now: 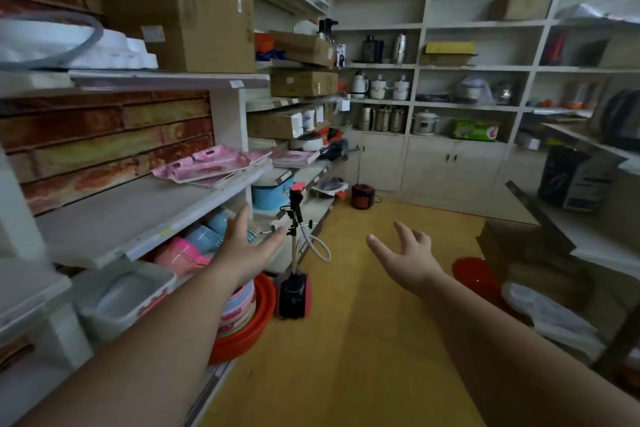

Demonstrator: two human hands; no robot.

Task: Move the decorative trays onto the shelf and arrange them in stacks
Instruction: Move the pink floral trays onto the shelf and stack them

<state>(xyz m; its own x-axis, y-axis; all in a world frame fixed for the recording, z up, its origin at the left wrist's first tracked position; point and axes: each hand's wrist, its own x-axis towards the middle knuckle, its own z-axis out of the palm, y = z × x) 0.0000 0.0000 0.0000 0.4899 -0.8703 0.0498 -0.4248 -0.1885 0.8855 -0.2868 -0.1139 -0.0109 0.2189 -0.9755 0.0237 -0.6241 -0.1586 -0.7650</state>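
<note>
Both my hands empty, pink trays already on the shelf at centre left.

I see the long grey shelf board [138, 215] running from lower left toward centre frame, with the pink patterned rectangular plastic trays [211, 165] lying at its far end, overlapping askew rather than squared, so I judge the stacking unfinished; I count at least two there, and a further pink pile [294, 158] just beyond the upright. My left hand [242, 246] reaches toward the shelf edge, fingers [273, 239] spread and holding nothing. My right hand [405, 256] hovers over the yellow floor [363, 340], fingers splayed, also empty.
</note>
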